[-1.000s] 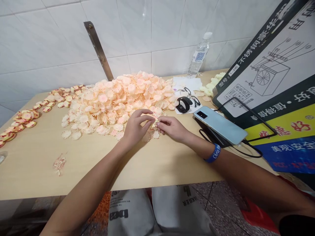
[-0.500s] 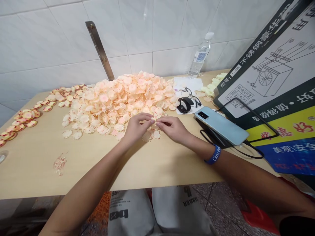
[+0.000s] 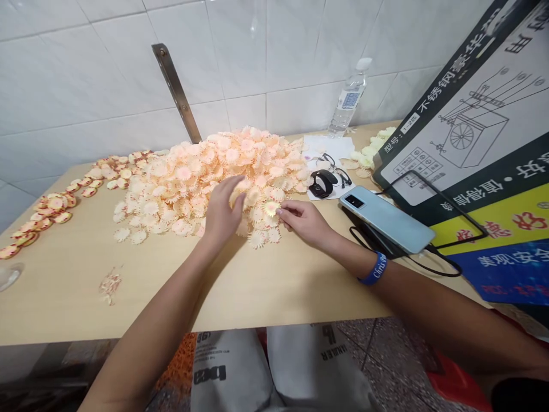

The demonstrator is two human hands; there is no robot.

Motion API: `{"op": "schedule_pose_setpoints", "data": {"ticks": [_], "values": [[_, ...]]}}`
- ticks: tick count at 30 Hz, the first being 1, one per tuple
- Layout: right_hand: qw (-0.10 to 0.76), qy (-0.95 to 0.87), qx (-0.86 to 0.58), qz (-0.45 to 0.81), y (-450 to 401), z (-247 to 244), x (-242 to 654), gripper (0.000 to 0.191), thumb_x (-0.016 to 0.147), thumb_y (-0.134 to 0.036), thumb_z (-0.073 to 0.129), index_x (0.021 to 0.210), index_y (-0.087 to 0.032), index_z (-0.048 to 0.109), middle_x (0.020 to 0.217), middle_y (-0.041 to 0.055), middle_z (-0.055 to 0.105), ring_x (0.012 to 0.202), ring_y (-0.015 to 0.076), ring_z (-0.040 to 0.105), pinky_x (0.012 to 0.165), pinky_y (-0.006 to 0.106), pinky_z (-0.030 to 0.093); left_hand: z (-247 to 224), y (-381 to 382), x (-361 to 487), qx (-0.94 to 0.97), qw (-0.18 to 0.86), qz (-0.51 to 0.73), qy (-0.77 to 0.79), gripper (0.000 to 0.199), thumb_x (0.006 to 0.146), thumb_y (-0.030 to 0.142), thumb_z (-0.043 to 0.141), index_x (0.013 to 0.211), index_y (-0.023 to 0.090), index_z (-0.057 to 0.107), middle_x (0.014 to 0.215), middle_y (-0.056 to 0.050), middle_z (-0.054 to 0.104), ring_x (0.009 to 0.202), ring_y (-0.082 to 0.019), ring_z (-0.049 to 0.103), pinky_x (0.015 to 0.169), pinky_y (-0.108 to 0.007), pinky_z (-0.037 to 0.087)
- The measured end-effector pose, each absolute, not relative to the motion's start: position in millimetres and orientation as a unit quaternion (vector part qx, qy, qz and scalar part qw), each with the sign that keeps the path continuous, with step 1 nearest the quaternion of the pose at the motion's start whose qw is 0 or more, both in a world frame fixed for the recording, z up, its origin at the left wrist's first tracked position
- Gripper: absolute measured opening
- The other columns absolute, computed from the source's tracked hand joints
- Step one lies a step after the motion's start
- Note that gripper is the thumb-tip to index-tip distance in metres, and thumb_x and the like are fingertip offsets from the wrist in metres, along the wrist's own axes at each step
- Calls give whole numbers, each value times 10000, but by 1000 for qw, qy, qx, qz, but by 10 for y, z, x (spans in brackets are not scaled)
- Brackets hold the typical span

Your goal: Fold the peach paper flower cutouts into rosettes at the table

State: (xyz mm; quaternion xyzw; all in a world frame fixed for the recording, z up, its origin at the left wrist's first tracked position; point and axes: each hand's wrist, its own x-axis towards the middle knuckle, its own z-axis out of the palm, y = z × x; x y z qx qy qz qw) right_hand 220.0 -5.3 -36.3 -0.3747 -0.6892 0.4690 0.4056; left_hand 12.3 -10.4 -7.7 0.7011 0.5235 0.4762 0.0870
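A large heap of pale pink and cream artificial flower pieces (image 3: 184, 171) with frilled edges covers the middle of the table. My right hand (image 3: 302, 222) pinches a yellowish flower piece (image 3: 271, 208) between thumb and fingers at the heap's front right. Over the front of the heap is my left hand (image 3: 223, 210), its fingers apart and nothing visible in it. Some loose flower pieces (image 3: 257, 238) lie just below and between the hands.
Red-edged stacked pieces (image 3: 54, 203) run along the table's left side, with small scraps (image 3: 110, 285) nearer. On the right are a phone (image 3: 386, 220) with a cable, a black wristband (image 3: 322, 184), glasses (image 3: 341, 176), a water bottle (image 3: 348, 100) and a large printed box (image 3: 472, 143).
My left hand has let go of the small piece and moved left and up, its fingers spreading. The piece stays in my right hand, which has shifted slightly right.
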Motion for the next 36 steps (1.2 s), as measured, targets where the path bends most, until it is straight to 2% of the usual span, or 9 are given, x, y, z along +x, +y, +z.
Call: {"op": "schedule_pose_setpoints", "data": {"ticks": [3,6,10,14,21,28,33,34,36], "values": [[404,-719,-359,437,-69,-366,2194,272,889,-348,515,675,-182,531,589,-26,469,567,119,442,561,261,335,-102,-199,312,726,214,439,483,247,826,324,629,1036,200,673,1075,-76,703,997,-195,641,856,-315,519],[390,-776,-343,357,-80,-374,2193,205,881,-241,488,710,-174,580,646,1,528,634,135,476,606,266,343,-136,-236,403,715,301,394,494,181,745,341,709,820,180,679,814,-29,698,747,-153,630,672,-256,499],[365,-809,-341,310,-87,-362,2191,206,877,-196,471,707,-173,584,651,7,537,639,137,477,617,266,336,-138,-250,395,695,297,366,543,254,763,347,666,603,166,590,551,29,544,540,-101,474,513,-228,344],[364,-805,-350,312,-96,-332,2192,294,896,-258,473,611,-186,482,600,-11,464,604,131,438,599,268,315,-125,-277,391,703,288,356,544,324,825,345,574,558,171,517,496,42,446,507,-101,428,498,-237,297],[362,-781,-356,364,-101,-318,2176,302,888,-304,481,611,-184,492,582,-21,442,589,124,410,575,263,301,-205,-249,400,663,328,387,550,384,905,431,461,625,177,531,558,9,580,575,-147,589,551,-247,420],[380,-758,-349,399,-118,-246,2152,269,875,-308,497,658,-169,571,576,-28,451,571,113,404,576,263,300,-179,-282,494,620,291,485,544,334,906,429,484,839,166,678,738,-21,674,680,-158,631,603,-249,500],[371,-776,-348,373,-91,-303,2185,301,872,-293,497,595,-175,506,573,-32,407,575,109,379,570,263,278,-177,-117,322,530,263,577,563,442,923,511,423,870,146,667,782,-71,698,659,-147,649,612,-257,527],[369,-775,-349,375,-82,-320,2195,298,869,-291,500,594,-176,500,573,-32,409,576,109,381,570,263,278,-181,-67,249,515,237,597,568,462,933,520,395,912,146,664,828,-90,708,718,-161,670,656,-276,542],[375,-760,-358,391,-67,-349,2205,282,868,-306,506,616,-179,509,566,-32,419,573,112,390,567,262,285,-181,5,120,545,168,594,567,416,921,507,457,1080,176,651,1101,-124,697,1020,-210,662,854,-337,537]]}}
